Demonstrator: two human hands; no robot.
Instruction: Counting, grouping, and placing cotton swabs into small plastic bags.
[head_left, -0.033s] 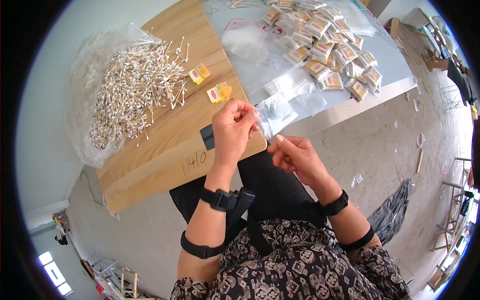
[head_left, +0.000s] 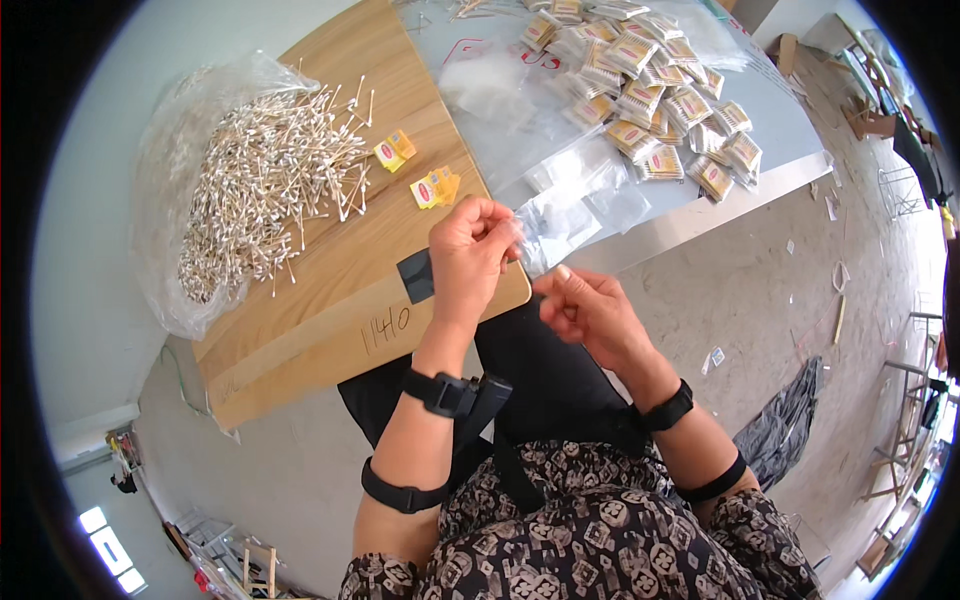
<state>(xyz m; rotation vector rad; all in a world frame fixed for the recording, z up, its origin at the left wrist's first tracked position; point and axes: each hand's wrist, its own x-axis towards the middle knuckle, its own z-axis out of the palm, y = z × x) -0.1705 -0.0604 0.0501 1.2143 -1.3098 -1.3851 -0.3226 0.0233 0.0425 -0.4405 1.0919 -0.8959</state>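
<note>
A small clear plastic bag (head_left: 548, 232) hangs between the two hands, just over the near edge of the wooden board (head_left: 330, 270). The left hand (head_left: 468, 255) is curled narrow, its fingertips pinched on the bag's left edge. The right hand (head_left: 590, 308), just below and to the right of it, is loosely closed, thumb and forefinger raised toward the bag's lower corner; whether they actually grip the plastic cannot be told.

Just beyond the left hand lie two small yellow packets (head_left: 436, 188) on the board, and two more (head_left: 395, 150) a little farther off. Well to the left of that hand spreads a heap of cotton swabs (head_left: 265, 185) on a clear plastic sheet (head_left: 175, 150). Beyond the right hand, loose clear bags (head_left: 590, 180) lie on a grey table (head_left: 780, 170), and farther out sits a pile of filled packets (head_left: 660, 100).
</note>
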